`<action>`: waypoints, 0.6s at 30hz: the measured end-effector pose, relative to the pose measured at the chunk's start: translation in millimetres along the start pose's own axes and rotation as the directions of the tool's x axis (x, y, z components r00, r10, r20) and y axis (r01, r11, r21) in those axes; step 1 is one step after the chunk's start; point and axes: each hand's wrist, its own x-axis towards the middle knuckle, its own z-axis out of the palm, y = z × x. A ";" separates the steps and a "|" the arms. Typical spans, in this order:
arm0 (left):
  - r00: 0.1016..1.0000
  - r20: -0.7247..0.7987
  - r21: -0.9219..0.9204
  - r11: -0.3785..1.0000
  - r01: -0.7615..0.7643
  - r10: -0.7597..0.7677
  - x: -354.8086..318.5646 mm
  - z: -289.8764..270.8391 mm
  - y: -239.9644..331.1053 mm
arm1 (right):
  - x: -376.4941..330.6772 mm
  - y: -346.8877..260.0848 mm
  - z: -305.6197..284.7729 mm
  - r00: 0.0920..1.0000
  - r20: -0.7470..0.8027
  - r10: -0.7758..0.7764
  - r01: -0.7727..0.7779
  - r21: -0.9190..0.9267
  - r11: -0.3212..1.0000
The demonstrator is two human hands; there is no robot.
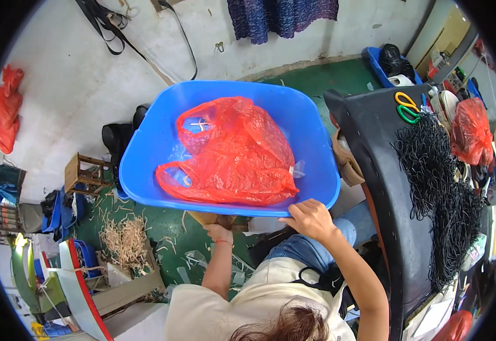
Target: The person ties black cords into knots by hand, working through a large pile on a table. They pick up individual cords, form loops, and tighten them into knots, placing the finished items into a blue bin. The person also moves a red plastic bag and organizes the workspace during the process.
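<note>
The right hand (310, 219) grips the near rim of a large blue plastic tub (310, 150), fingers curled over its edge, holding it up above the person's lap. The left hand (219, 233) reaches under the tub's near edge; whether it is closed or open I cannot tell, since the tub hides its fingers.

Inside the tub lies a crumpled red plastic bag (234, 153), spread across most of the bottom, its handles toward the tub's left side. A small clear scrap (298, 169) sits just beside the bag at the tub's right wall.

To the right of the tub stands a curved black panel (384, 170), with a heap of black cords (438, 182) draped over it. Yellow and green scissors (406, 106) lie at the panel's far end. Below the tub the green floor (168, 227) is littered with pale straw-like shavings (124, 238). A small wooden stool (86, 173) stands to the left of the tub.
</note>
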 end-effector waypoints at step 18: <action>0.703 -0.346 0.745 0.637 -0.197 0.622 65.2 -156.6 118.5 | -49.9 -26.9 -14.1 0.879 0.414 0.237 -0.292 0.075 0.953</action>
